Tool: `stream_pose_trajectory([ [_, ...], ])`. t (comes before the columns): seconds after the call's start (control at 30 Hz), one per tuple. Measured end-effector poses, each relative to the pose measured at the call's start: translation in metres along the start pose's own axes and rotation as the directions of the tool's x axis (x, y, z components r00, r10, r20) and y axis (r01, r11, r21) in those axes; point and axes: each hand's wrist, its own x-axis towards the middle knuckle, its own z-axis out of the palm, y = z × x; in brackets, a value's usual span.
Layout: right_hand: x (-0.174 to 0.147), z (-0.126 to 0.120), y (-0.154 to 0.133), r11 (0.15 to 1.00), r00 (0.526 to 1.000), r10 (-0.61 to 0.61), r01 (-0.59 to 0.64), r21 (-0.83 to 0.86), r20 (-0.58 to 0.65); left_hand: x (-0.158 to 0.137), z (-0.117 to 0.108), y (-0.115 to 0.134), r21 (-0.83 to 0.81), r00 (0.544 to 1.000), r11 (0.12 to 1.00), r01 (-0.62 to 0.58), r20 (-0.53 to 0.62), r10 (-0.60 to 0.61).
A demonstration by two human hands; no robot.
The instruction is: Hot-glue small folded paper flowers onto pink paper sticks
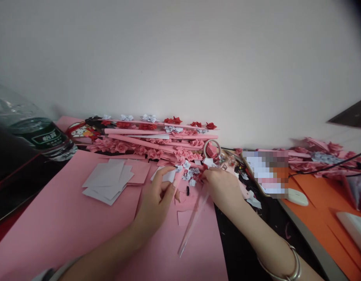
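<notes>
My left hand [155, 195] is closed around a pink rolled-paper stick [178, 177], thumb on the near side. Small white paper flowers [192, 173] lie between my two hands, just right of the stick. My right hand [223, 189] has its fingers pinched together at the right edge of these flowers, beside a bit of red paper. What it grips is hidden by the fingers. A long clear plastic strip [192, 228] slants from under my right fingers toward me over the pink sheet [110, 234].
White paper squares [107, 181] lie at left. Paper flowers and pink rolls [139, 140] line the wall, near a tape roll [212, 149]. A water bottle [37, 128] stands far left. A phone [265, 171], white mouse [297, 197] and orange sheets [321, 203] are at right.
</notes>
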Motion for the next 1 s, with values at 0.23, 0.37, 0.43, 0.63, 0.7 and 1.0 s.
stream_pose_trajectory([
  [0.23, -0.01, -0.007, 0.013, 0.94, 0.996, -0.022, 0.052, 0.338, -0.09, 0.0, 0.001, -0.001, -0.012, 1.0, 1.0, -0.004, 0.006, 0.004],
  [0.37, -0.023, -0.008, 0.009, 0.795, 0.945, 0.076, 0.135, 0.591, -0.317, -0.001, 0.002, -0.002, -0.027, 0.999, 0.999, 0.016, 0.034, -0.015],
  [0.43, -0.029, -0.004, 0.0, 0.759, 0.898, 0.106, 0.204, 0.619, -0.426, -0.002, 0.003, -0.004, -0.021, 0.998, 1.0, 0.018, 0.055, -0.017],
  [0.63, -0.038, 0.012, -0.017, 0.78, 0.847, 0.043, 0.304, 0.548, -0.53, -0.004, 0.007, -0.01, 0.096, 0.994, 0.995, 0.019, 0.102, -0.029],
  [0.7, -0.038, 0.015, -0.017, 0.802, 0.85, 0.029, 0.294, 0.519, -0.526, -0.005, 0.008, -0.01, 0.125, 0.992, 0.992, 0.015, 0.119, -0.03],
  [1.0, -0.04, 0.021, -0.016, 0.894, 0.846, -0.05, 0.275, 0.353, -0.531, -0.005, 0.009, -0.006, 0.196, 0.984, 0.981, -0.013, 0.175, -0.022],
])
